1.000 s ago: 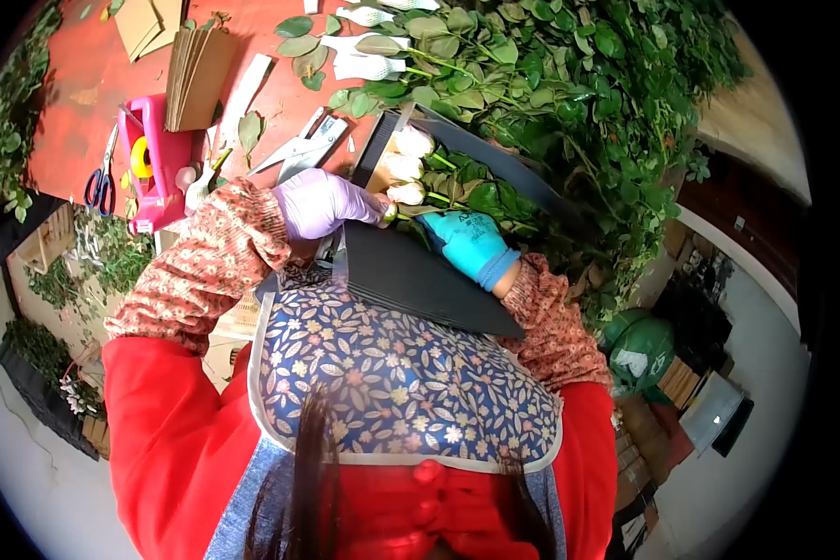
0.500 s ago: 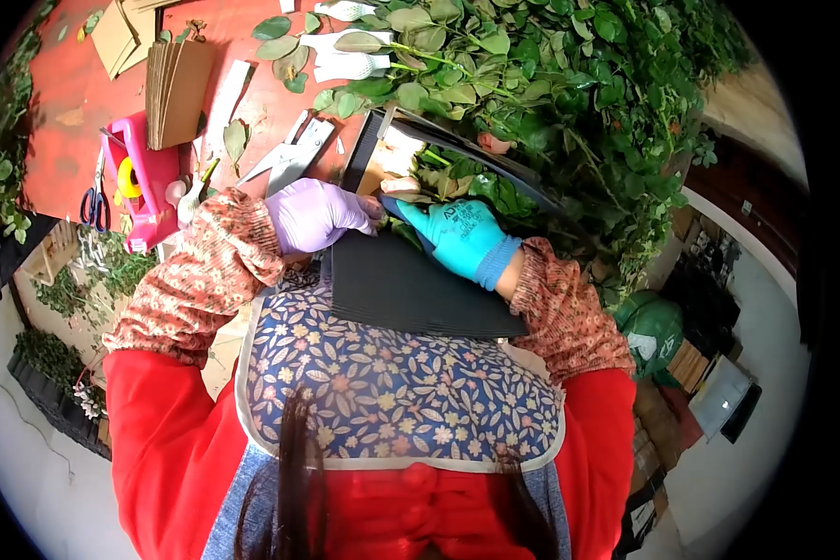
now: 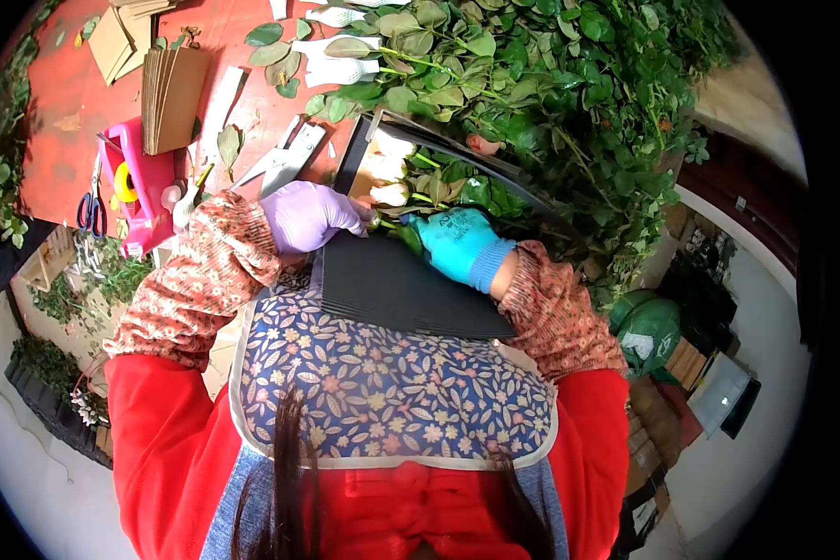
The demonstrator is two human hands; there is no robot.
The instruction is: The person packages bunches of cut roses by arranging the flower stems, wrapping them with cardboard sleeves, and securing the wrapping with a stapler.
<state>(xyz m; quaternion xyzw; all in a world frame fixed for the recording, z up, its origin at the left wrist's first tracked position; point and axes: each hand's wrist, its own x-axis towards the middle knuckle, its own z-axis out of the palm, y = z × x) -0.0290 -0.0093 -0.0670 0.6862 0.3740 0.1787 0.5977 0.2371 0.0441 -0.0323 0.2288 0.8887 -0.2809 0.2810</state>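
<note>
My left hand [image 3: 313,217], in a lavender glove, is closed with its fingertips at the green neck of a rose [image 3: 385,224], whose bloom is mostly hidden. In a turquoise glove, my right hand [image 3: 464,246] closes round the leafy stem of the same rose. Both hands are over a stack of black sheets [image 3: 406,289] resting against my apron. Just beyond them, pale roses [image 3: 390,168] lie with their stems and leaves in a dark, low-sided box [image 3: 350,154].
Leafy rose stems [image 3: 569,121] are heaped behind and to the right. White-netted blooms [image 3: 341,70] lie behind the box. Left of it are a large pair of metal shears [image 3: 285,161], a pink tape dispenser [image 3: 145,187], blue-handled scissors [image 3: 93,210] and brown cardboard pieces [image 3: 173,98].
My right hand has drawn slightly back from the pale roses, uncovering a bloom and the green stem between my hands. My left hand stays near the box's front edge.
</note>
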